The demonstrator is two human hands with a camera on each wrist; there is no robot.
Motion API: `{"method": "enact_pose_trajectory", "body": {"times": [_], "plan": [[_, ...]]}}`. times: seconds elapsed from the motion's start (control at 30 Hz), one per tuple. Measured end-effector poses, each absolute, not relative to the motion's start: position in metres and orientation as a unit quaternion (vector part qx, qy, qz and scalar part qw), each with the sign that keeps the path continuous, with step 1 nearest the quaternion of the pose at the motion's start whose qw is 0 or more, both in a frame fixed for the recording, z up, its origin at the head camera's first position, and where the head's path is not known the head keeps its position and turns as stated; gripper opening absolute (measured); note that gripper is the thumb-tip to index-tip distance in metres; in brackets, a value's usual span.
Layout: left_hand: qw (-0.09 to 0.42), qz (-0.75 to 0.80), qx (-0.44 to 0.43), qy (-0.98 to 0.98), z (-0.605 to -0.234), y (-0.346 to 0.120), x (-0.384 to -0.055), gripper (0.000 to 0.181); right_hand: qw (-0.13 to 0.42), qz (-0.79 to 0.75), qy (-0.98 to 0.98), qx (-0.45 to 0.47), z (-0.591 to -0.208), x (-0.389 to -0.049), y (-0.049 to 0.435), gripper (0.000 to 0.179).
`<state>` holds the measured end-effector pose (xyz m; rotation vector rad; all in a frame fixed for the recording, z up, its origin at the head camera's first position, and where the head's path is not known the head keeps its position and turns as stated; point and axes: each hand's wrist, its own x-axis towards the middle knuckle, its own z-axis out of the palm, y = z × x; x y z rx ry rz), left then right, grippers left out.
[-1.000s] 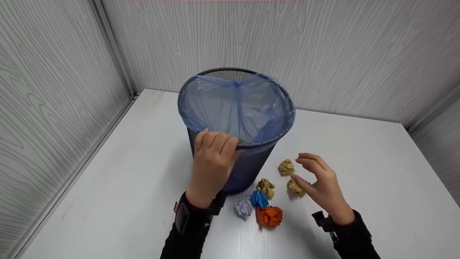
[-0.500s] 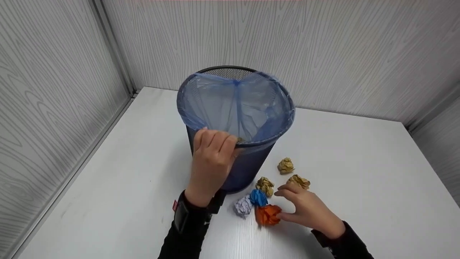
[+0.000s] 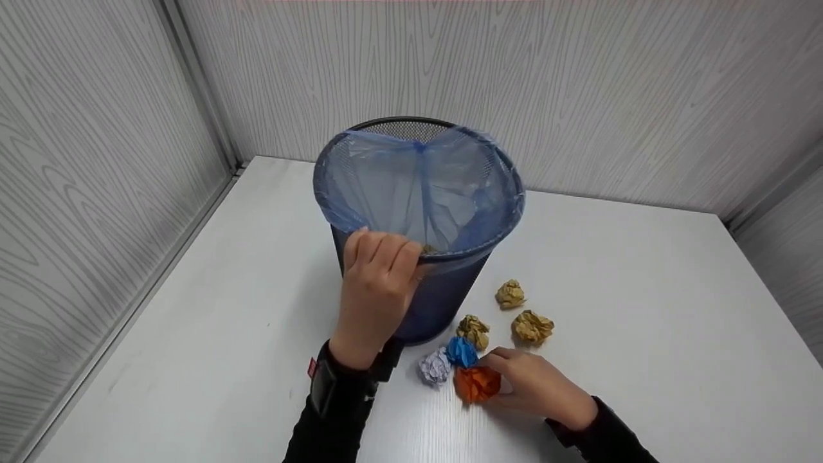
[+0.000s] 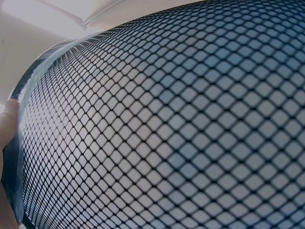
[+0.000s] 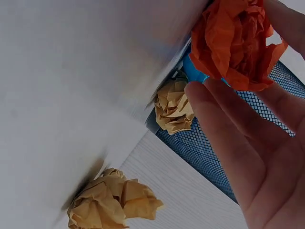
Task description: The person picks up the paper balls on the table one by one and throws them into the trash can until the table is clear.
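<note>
My left hand [image 3: 379,276] grips the near rim of a dark mesh wastebasket [image 3: 437,308], fingers curled over a blue plastic bag [image 3: 392,186] that lines it and folds over the rim. In the left wrist view the wastebasket's mesh [image 4: 143,124] fills most of the picture. My right hand [image 3: 537,389] holds a crumpled orange paper ball [image 3: 477,384] between thumb and fingers, low at the table. The right wrist view shows the orange paper ball [image 5: 233,45] with the thumb on one side and fingertips on the other. A blue paper ball [image 3: 461,352] sits right beside it.
A pale lilac paper ball [image 3: 435,367] lies left of the orange one. Three tan paper balls lie around: one by the wastebasket's base [image 3: 473,331], one farther back [image 3: 510,294], one to the right [image 3: 532,328]. Wood-grain panels [image 3: 450,64] enclose the white table [image 3: 643,289].
My right hand has moved left and down from beside the tan paper balls to the orange paper ball and closed around it. The left hand keeps its grip on the rim.
</note>
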<state>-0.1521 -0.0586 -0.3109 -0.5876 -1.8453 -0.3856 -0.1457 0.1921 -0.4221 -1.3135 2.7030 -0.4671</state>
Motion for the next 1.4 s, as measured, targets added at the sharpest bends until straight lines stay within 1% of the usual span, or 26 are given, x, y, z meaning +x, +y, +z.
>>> {"method": "enact_pose_trajectory", "body": {"times": [0.17,0.33,0.5,0.63,0.8,1.03,1.27,1.3,1.4], "plan": [[0.553,-0.164,-0.248,-0.778,-0.310,-0.059,-0.152,0.026,0.054,-0.159,0.889,-0.426,-0.422,-0.145,0.191,0.029],[0.556,-0.156,-0.243,-0.779,-0.311,-0.058,-0.152,0.022,0.054,-0.172,0.884,-0.431,-0.421,-0.144,0.189,0.022],[0.557,-0.156,-0.240,-0.779,-0.312,-0.058,-0.152,0.021,0.055,-0.175,0.882,-0.435,-0.417,-0.145,0.190,0.021],[0.554,-0.158,-0.240,-0.781,-0.312,-0.057,-0.151,0.024,0.042,-0.185,0.882,-0.430,-0.409,-0.145,0.194,0.021],[0.548,-0.158,-0.239,-0.786,-0.311,-0.058,-0.151,0.023,-0.005,-0.220,0.880,-0.421,-0.388,-0.142,0.201,0.023],[0.552,-0.160,-0.238,-0.783,-0.312,-0.058,-0.152,0.025,-0.101,-0.254,0.873,-0.404,-0.354,-0.136,0.206,0.036],[0.546,-0.159,-0.237,-0.788,-0.311,-0.058,-0.151,0.022,-0.186,-0.303,0.834,-0.421,-0.329,-0.133,0.205,0.047],[0.545,-0.158,-0.237,-0.789,-0.311,-0.058,-0.151,0.022,-0.198,-0.308,0.828,-0.424,-0.326,-0.133,0.205,0.047],[0.542,-0.157,-0.240,-0.790,-0.311,-0.058,-0.151,0.021,-0.224,-0.321,0.816,-0.426,-0.319,-0.131,0.205,0.024]]}}
